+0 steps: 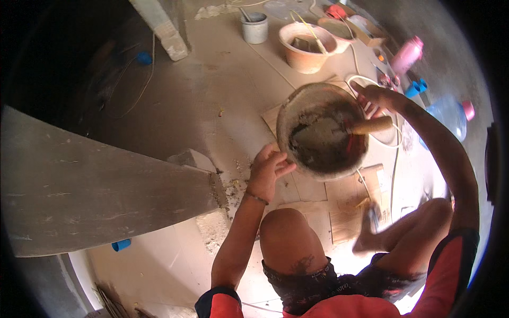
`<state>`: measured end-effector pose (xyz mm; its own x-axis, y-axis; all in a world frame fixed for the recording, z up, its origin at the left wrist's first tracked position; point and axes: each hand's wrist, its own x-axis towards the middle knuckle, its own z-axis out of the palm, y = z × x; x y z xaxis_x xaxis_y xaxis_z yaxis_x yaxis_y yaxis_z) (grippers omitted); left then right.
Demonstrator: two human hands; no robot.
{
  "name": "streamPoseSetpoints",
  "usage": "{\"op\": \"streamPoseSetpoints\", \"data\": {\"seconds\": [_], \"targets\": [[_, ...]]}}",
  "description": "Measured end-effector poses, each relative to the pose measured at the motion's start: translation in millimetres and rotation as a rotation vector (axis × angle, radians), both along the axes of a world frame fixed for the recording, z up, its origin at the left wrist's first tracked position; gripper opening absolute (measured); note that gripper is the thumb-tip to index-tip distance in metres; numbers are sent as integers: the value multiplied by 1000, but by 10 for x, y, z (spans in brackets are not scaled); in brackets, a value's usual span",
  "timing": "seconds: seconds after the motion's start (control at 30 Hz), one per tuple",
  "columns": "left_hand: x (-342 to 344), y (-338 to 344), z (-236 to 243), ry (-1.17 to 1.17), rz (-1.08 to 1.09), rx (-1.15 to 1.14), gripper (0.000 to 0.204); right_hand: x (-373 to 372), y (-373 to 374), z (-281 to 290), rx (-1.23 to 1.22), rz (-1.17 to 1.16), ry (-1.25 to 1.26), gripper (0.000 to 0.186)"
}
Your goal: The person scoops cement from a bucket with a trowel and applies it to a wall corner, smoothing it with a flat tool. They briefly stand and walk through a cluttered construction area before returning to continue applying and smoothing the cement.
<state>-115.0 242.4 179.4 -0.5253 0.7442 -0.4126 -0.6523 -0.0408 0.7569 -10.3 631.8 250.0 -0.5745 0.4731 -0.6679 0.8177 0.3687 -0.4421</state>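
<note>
A round, mortar-crusted bucket is in front of me, its mouth turned up toward my view. Wet grey mortar lies inside. A trowel rests in it, its wooden handle sticking out over the right rim and its blade mostly hidden. My left hand grips the near left side of the bucket, thumb and fingers at the rim. On the far right side, my right hand holds the rim with curled fingers, partly hidden by the bucket. Whether the bucket's base touches the floor cannot be seen.
A grey slanting slab juts in from the left. Behind the bucket stand an orange tub and a grey pail. A pink flask and large blue bottle line the right wall. Cardboard and cables lie on the floor.
</note>
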Motion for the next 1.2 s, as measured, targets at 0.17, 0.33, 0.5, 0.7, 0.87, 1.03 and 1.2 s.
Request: {"op": "streamPoseSetpoints", "data": {"seconds": [0.17, 0.33, 0.5, 0.7, 0.87, 1.03, 1.2], "targets": [[-741, 293, -18, 73, 279, -201, 31, -1534, 85, -98, 3, 45, 128, 87], [-1603, 575, -518, 22, 267, -439, 40, -2692, 85, -783, 40, 191, 149, 83], [-2112, 682, -987, 44, 285, -435, 45, -3481, 35, -1372, 123, 515, 392, 81], [-1520, 545, -872, 327, 240, -654, 73, -4197, 65, -1124, 368, 1021, 63, 70], [-1228, -311, 89, 615, -451, -1330, 61, -4354, -377, -799, 597, 1439, 831, 44], [-1763, -555, 592, 602, -825, -1899, 55, -4480, -1987, -515, -94, 1830, 778, 35], [-2008, -510, 470, 424, -974, -2030, 56, -4577, -3791, -942, 313, 2326, 244, 61]]}}
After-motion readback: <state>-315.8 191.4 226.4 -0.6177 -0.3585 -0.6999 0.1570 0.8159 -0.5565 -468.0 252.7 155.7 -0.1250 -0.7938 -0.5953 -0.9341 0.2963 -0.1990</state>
